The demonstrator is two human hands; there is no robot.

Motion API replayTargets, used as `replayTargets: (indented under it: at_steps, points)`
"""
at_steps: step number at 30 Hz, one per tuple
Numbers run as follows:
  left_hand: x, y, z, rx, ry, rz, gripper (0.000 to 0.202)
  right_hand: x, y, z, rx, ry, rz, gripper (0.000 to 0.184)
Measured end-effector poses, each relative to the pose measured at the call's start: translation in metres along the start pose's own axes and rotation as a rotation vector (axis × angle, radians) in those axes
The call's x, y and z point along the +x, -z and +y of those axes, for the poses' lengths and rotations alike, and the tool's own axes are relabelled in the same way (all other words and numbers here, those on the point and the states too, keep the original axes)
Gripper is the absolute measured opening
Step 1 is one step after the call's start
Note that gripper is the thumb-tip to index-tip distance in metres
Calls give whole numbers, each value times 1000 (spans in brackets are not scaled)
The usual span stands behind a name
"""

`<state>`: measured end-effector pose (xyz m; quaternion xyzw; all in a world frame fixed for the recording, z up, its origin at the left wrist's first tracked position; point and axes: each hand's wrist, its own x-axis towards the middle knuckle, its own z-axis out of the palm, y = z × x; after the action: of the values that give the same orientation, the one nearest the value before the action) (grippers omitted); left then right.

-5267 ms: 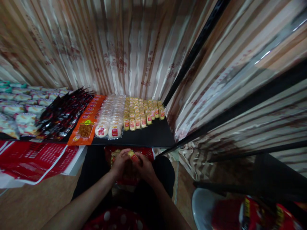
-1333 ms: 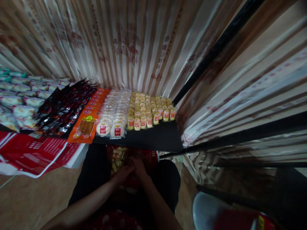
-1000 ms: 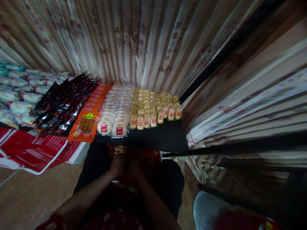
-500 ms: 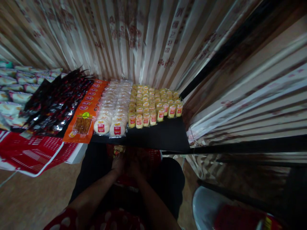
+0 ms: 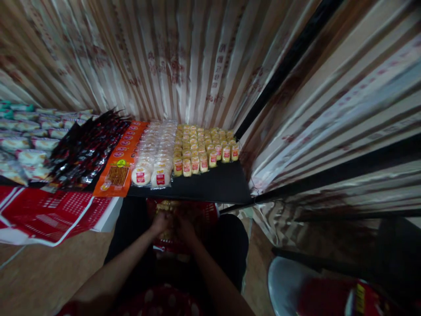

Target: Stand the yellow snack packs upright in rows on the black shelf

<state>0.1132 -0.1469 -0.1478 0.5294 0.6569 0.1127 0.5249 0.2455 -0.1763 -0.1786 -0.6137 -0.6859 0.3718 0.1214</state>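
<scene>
Below the shelf's front edge, both hands are inside a red basket (image 5: 212, 212) between my knees. My left hand (image 5: 161, 222) has its fingers curled in beside yellowish wrapped packets (image 5: 168, 205); what they hold is hidden. My right hand (image 5: 184, 229) is close by on the right, and its fingers are lost in shadow. On the black shelf (image 5: 210, 186) above, small yellow wrapped cakes (image 5: 195, 164) stand in rows. To their left are round white wrapped cakes (image 5: 160, 175) and an orange snack packet (image 5: 113, 177).
Farther left lie dark shiny packets (image 5: 87, 151) and white pouches (image 5: 31, 162). Another red basket (image 5: 70, 215) with a white handle stands below. A black pole (image 5: 263, 98) and pleated curtain (image 5: 190, 61) close off the back and right. At lower right is a pale stool-like surface (image 5: 279, 281).
The view has shifted slightly, moving the shelf goods. My left hand's fingers have drawn in, and more yellowish packets show in the basket. Both hands stay low in it.
</scene>
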Motion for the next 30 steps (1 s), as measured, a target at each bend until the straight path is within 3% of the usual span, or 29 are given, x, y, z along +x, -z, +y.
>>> replayTargets:
  at_steps: [5, 9, 14, 21, 23, 26, 30]
  points:
    - [-16, 10, 28, -306, 22, -127, 32, -21, 32, -7, -22, 70, 141, 37]
    - [-29, 16, 60, -485, 0, -193, 40, -36, 69, -10, 138, 131, 219, 34]
    - [-37, 14, 104, -509, -56, -214, 46, -47, 121, -14, 330, 162, 289, 33]
    - [-36, 7, 149, -547, -176, -168, 31, -45, 163, -14, 533, 170, 353, 26]
    - [-34, 7, 157, -523, -230, -128, 32, -43, 173, -14, 494, 182, 340, 25]
    - [-32, 5, 164, -515, -272, -168, 32, -39, 189, -13, 443, 155, 348, 25]
    - [-29, -4, 168, -859, -175, -173, 17, -29, 204, -10, 663, 135, 448, 38]
